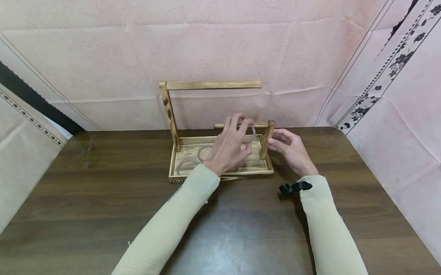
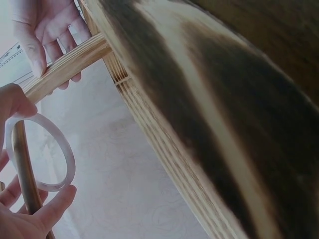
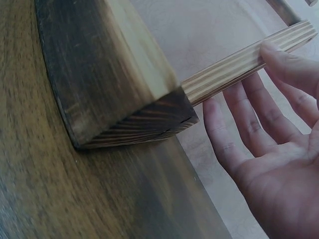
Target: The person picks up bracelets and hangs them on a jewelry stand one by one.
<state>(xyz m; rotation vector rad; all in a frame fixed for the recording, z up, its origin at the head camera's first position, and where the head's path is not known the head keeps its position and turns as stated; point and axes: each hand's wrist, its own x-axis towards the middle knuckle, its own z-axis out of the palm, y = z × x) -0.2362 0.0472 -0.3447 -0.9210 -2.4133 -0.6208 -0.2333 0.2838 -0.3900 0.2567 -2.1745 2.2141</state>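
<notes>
My left hand (image 1: 229, 143) reaches over the wooden display stand and pinches a pale, translucent bangle (image 2: 71, 162) between thumb and fingers. The bangle encircles the stand's lower rod (image 2: 24, 164), which passes through its opening. That rod (image 1: 220, 126) juts leftward from the short right post (image 1: 266, 141). My right hand (image 1: 292, 150) grips this post from the outer side, its thumb on one face and fingers behind, as the right wrist view shows. Two more bangles, one at the front left (image 1: 178, 167) and one behind it (image 1: 199, 151), lie in the stand's tray (image 1: 172, 166).
A taller left post (image 1: 169, 111) carries a long upper bar (image 1: 214, 85) above the hands. The stand sits near the back edge of a dark wooden table (image 1: 135, 207). Pale patterned cloth (image 1: 216, 43) hangs behind. A black strap (image 1: 296, 188) circles the right wrist.
</notes>
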